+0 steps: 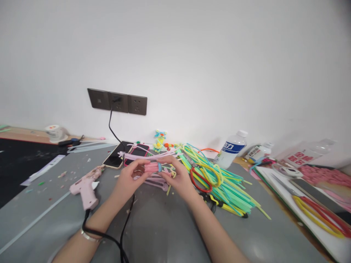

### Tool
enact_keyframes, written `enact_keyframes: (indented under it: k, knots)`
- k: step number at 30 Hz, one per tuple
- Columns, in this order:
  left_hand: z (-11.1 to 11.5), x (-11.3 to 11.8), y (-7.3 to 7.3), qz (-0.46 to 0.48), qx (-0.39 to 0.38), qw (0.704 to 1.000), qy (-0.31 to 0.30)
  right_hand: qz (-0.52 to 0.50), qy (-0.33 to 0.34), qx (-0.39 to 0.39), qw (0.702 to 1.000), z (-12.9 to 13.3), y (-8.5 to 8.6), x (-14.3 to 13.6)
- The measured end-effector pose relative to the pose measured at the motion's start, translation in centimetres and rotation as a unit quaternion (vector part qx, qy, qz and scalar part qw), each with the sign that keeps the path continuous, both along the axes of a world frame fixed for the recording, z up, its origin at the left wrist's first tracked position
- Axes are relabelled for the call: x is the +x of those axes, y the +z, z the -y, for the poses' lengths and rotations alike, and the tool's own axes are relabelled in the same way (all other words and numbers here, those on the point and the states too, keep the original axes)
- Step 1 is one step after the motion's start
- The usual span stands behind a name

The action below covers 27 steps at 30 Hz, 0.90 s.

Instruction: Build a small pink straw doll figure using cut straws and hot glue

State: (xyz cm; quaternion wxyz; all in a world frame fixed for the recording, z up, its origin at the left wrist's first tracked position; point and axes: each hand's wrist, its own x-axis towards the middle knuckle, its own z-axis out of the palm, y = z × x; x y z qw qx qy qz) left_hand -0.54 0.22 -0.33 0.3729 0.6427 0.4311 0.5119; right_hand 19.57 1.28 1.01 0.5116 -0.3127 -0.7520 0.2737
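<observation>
Between my two hands is a small pink bundle of pipe cleaners (151,167) with a light blue band near its right end. My left hand (133,174) pinches its left side, thumb below and fingers above. On the other side, the fingers of my right hand (175,171) close round the blue-banded end, where pale yellow-green bits show. Behind and beneath the hands lie lilac pipe cleaners (148,156). A pink glue gun (87,188) rests left of my left hand, its black cord running past my left wrist.
Right of my hands is a pile of green and yellow pipe cleaners (230,190) with red-and-yellow-handled scissors (201,182) on it. A water bottle (231,148) stands behind. Phones (114,156) lie at the back. A wall socket (117,102) holds a plug. More scissors (318,215) lie far right.
</observation>
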Motion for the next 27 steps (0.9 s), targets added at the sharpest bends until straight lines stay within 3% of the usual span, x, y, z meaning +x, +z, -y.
enact_keyframes:
  k: [8,27]
  knots:
    - [0.24,-0.02,0.51,-0.017,0.038,0.999,0.020,-0.062,0.008,-0.062,0.996,-0.26,-0.02,0.24]
    - [0.41,-0.14,0.40,-0.016,0.053,0.998,0.010,-0.056,0.023,-0.051,0.997,0.04,0.06,-0.18]
